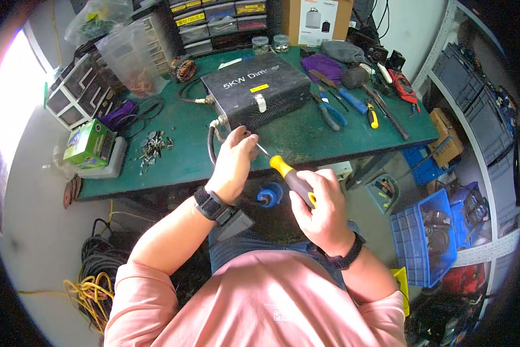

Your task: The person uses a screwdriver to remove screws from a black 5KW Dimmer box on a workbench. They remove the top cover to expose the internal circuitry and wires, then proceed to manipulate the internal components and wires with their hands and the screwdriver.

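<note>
The right hand [324, 213] has its grip wrapped round the fat handle of a yellow and gray screwdriver [297, 184]; the thin tip points up and left, toward the left hand [235, 163]; that hand is at the near left corner of the black box [254, 87], and I cannot tell if its grip is pinching anything; the box sits on the green surface [184, 151]; small metal bits [154, 150] lie to its left; blue pliers [330, 117] lie to its right.
</note>
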`<action>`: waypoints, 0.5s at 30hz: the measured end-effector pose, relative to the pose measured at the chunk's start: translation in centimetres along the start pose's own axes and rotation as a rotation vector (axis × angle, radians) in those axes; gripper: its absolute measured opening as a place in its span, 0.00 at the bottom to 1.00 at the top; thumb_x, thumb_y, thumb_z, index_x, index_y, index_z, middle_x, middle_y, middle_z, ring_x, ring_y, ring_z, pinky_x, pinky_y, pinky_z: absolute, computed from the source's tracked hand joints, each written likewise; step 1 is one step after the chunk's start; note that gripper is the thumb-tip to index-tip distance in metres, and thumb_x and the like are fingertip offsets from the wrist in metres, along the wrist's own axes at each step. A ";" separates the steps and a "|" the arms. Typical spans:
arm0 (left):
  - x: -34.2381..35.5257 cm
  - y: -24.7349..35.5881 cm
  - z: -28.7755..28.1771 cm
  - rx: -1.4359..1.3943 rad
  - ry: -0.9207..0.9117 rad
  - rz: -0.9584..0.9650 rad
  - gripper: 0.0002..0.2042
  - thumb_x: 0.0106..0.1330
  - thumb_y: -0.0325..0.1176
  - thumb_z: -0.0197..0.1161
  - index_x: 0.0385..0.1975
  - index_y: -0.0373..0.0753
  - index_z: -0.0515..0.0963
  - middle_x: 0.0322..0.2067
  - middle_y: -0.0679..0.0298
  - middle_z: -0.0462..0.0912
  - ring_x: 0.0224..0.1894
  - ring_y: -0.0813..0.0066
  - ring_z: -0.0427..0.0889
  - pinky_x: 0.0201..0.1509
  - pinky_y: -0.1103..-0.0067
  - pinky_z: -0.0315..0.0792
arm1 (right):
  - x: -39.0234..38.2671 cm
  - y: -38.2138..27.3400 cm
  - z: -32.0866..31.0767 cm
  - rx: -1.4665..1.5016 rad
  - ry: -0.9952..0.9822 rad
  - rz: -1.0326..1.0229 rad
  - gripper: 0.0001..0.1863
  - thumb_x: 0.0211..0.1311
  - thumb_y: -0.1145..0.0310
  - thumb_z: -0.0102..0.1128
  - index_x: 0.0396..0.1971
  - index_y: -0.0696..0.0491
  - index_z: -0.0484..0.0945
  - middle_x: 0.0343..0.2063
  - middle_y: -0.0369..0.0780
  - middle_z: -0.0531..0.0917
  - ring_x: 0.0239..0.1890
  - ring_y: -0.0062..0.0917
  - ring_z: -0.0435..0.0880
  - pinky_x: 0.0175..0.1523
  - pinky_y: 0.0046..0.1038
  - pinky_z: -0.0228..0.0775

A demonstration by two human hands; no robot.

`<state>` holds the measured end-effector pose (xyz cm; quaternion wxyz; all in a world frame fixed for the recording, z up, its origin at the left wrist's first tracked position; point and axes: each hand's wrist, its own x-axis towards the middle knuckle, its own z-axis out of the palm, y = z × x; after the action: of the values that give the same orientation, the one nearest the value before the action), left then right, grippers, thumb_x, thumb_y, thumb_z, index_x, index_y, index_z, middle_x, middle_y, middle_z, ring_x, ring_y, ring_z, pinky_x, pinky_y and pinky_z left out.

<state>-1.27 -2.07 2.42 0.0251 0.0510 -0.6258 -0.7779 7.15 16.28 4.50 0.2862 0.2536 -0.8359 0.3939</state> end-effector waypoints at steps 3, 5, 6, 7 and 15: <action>-0.4 -0.3 -0.1 -0.145 0.032 -0.030 0.24 0.66 0.33 0.54 0.59 0.30 0.61 0.49 0.52 0.72 0.49 0.63 0.76 0.55 0.70 0.70 | -0.5 0.2 -0.6 0.025 0.032 0.042 0.16 0.51 0.76 0.61 0.42 0.59 0.72 0.32 0.47 0.73 0.34 0.40 0.75 0.40 0.35 0.69; -0.3 0.2 0.1 -0.253 0.093 -0.064 0.19 0.67 0.33 0.52 0.55 0.32 0.64 0.47 0.54 0.74 0.45 0.62 0.77 0.50 0.70 0.73 | -0.8 1.0 -1.0 0.030 0.080 0.060 0.16 0.51 0.76 0.61 0.41 0.59 0.72 0.32 0.46 0.73 0.34 0.39 0.74 0.40 0.34 0.68; 0.2 0.1 0.1 -0.278 0.132 -0.107 0.19 0.67 0.34 0.52 0.55 0.32 0.64 0.46 0.54 0.74 0.44 0.62 0.77 0.48 0.70 0.73 | -1.0 1.5 -1.2 0.033 0.103 0.068 0.15 0.51 0.77 0.61 0.41 0.58 0.72 0.32 0.46 0.73 0.33 0.39 0.74 0.40 0.34 0.68; 0.9 -0.2 -0.1 -0.305 0.176 -0.145 0.19 0.67 0.34 0.52 0.55 0.33 0.65 0.46 0.54 0.74 0.43 0.62 0.77 0.47 0.70 0.73 | -1.1 1.8 -1.5 0.044 0.121 0.082 0.15 0.51 0.77 0.62 0.40 0.58 0.72 0.32 0.46 0.73 0.34 0.39 0.74 0.40 0.34 0.68; 5.0 -2.4 0.6 -0.529 0.301 -0.319 0.12 0.69 0.40 0.50 0.41 0.38 0.68 0.37 0.58 0.78 0.34 0.64 0.79 0.34 0.72 0.73 | -2.7 4.6 -4.9 0.128 0.184 0.134 0.14 0.53 0.77 0.61 0.40 0.58 0.72 0.32 0.43 0.73 0.34 0.35 0.73 0.41 0.31 0.66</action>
<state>-6.28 -1.49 -0.02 0.0078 0.2540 -0.3757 -0.8912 7.47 23.30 2.88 0.3178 0.1778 -0.7945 0.4860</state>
